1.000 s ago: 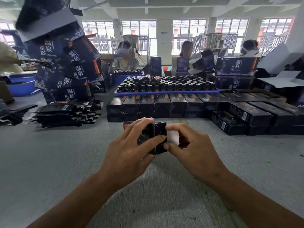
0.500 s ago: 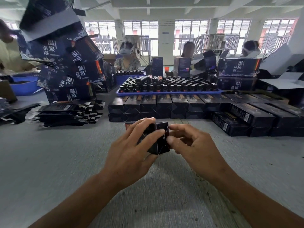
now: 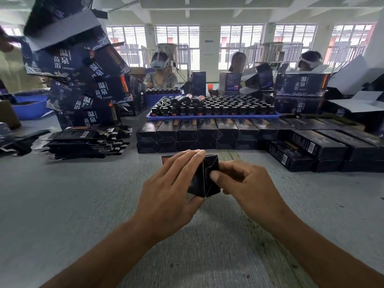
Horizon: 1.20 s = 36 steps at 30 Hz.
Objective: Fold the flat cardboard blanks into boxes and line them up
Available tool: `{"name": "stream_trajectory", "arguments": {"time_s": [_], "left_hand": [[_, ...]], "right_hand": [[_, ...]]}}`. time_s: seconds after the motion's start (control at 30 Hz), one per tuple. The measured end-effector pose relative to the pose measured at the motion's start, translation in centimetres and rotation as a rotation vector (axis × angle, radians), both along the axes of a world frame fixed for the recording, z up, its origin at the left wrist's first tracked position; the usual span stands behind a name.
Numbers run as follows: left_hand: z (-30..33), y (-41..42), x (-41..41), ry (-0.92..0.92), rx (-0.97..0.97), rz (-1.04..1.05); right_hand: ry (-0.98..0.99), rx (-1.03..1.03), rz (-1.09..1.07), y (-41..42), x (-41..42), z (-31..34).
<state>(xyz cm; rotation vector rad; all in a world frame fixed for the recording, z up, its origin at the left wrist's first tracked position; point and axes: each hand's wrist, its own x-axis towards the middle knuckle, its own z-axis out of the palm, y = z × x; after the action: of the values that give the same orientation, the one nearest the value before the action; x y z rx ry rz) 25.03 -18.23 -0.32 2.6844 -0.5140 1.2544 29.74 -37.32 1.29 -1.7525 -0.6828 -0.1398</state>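
Note:
A small black cardboard box (image 3: 204, 179) is held end-on towards me above the grey table (image 3: 62, 204). My left hand (image 3: 172, 188) wraps round its left side, fingers over the top. My right hand (image 3: 243, 183) holds its right side, thumb pressing on the folded end flaps. Behind it, folded black boxes (image 3: 197, 134) stand lined up in two stacked rows. More finished boxes (image 3: 315, 148) lie at the right. A pile of flat black blanks (image 3: 83, 144) lies at the left.
A blue tray of dark bottles (image 3: 212, 109) stands behind the box rows. Large printed cartons (image 3: 83, 84) are stacked at the left, more cartons (image 3: 301, 88) at the right. Several people sit across the table. A blue bin (image 3: 29, 107) is at far left.
The white inner flap seen at the box's right end has been tucked in. The end is now closed, and my right thumb has moved onto it.

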Motion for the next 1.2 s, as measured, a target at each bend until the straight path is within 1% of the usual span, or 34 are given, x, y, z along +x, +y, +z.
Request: {"name": "stream_trajectory", "arguments": {"time_s": [0.2,0.4,0.63,0.8,0.9,0.97,1.03,1.07,1.13,1.2], "left_hand": [[0.0,-0.4,0.0,0.004,0.013,-0.020],[-0.2,-0.4,0.2,0.006,0.028,-0.031],[-0.3,-0.2,0.2,-0.006,-0.001,-0.048],[-0.3,0.0,0.3,-0.030,-0.002,-0.044],[-0.6,0.1,0.6,-0.006,0.050,-0.084],[-0.7,0.0,0.6,0.038,0.136,-0.138],[-1.0,-0.3,0.6,0.045,0.214,-0.173],[-1.0,-0.5,0.6,0.040,0.217,-0.176],[-1.0,-0.5,0.5,0.021,0.120,-0.144],[-0.9,-0.3,0.3,0.001,-0.090,-0.061]], "right_hand": [[-0.029,0.013,-0.059,0.1,0.0,0.1],[-0.079,-0.049,-0.137,0.2,-0.2,-0.1],[0.000,-0.039,-0.018,-0.2,0.2,0.3],[-0.002,-0.064,-0.019,-0.3,0.3,0.1],[0.026,-0.049,0.017,-0.2,0.2,0.0],[0.044,-0.049,0.039,0.1,0.1,-0.3],[0.071,-0.047,0.019,0.3,0.2,-0.5],[0.092,-0.040,-0.007,0.3,0.3,-0.5],[0.147,-0.011,-0.066,0.0,0.6,-0.3],[0.211,0.029,-0.089,-0.4,1.0,0.0]]}}
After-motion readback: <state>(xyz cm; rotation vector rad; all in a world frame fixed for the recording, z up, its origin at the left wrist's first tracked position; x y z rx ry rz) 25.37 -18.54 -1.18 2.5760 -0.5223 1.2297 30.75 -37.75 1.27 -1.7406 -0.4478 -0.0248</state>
